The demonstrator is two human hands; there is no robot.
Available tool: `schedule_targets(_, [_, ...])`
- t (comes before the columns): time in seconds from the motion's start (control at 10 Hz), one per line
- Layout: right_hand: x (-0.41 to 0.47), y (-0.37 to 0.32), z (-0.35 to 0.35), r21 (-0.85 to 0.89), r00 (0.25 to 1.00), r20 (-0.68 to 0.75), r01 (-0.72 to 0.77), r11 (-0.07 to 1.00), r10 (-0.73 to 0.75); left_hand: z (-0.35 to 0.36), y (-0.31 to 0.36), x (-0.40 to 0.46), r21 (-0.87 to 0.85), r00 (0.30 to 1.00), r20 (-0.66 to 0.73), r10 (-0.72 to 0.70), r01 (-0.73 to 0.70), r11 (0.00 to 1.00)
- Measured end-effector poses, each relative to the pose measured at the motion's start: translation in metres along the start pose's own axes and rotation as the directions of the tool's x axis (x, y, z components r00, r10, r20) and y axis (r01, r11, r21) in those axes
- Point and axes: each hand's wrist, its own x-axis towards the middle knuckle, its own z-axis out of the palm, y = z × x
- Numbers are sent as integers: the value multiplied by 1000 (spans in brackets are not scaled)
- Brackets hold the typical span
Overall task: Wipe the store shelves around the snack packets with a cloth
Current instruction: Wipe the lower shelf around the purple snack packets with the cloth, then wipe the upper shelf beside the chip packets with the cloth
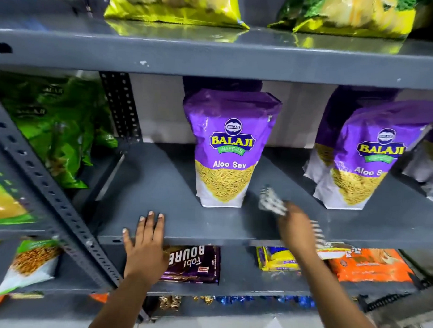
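Observation:
A grey metal shelf (160, 186) holds a purple Aloo Sev packet (229, 149) standing upright in the middle and another purple Aloo Sev packet (365, 159) to the right. My right hand (296, 228) is blurred and grips a checked black-and-white cloth (273, 202) on the shelf, just right of the middle packet's base. My left hand (146, 244) rests flat on the shelf's front edge with its fingers spread, left of the middle packet.
Green snack bags (54, 128) fill the neighbouring bay beyond a perforated upright (45, 189). Yellow-green bags (176, 8) lie on the shelf above. Below are a brown biscuit pack (194, 263), a yellow pack (276, 259) and an orange pack (369, 265).

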Motion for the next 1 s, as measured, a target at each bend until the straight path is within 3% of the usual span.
schedule_targets(0.1, [-4,3,16,-238,999,28,-25,971,33,1,-2,-1,21,1000,12,-12,12,1000])
schedule_targets(0.2, [-29,-18,67,-184,965,91,258,949,-245,4,1,-3,40,1000,-21,-22,22,999])
schedule_targets(0.3, [-57,-52,89,-145,902,165,422,895,-399,15,3,-9,-4,995,-99,-27,27,1000])
schedule_targets(0.4, [-73,-53,92,-43,851,294,465,884,-434,35,-5,-19,31,985,-172,19,-14,999])
schedule_targets(0.5, [-93,-27,85,-17,740,586,417,909,-329,48,-11,-30,45,971,-234,50,-40,998])
schedule_targets(0.6, [-106,0,67,-144,622,777,317,937,-91,54,-14,-41,102,967,-244,74,-50,994])
schedule_targets(0.7, [-105,1,39,-155,574,818,281,947,-36,70,-15,-58,206,951,-250,181,-131,970])
schedule_targets(0.8, [-102,-20,-7,-37,702,677,330,943,-219,56,2,-55,373,922,-316,225,-98,923])
schedule_targets(0.9, [-102,-65,-79,42,814,423,421,906,-398,21,34,-41,292,838,-493,233,-93,952])
schedule_targets(1.0, [-103,-99,-149,63,804,166,570,819,-572,-41,83,-16,140,747,-623,233,-187,972])
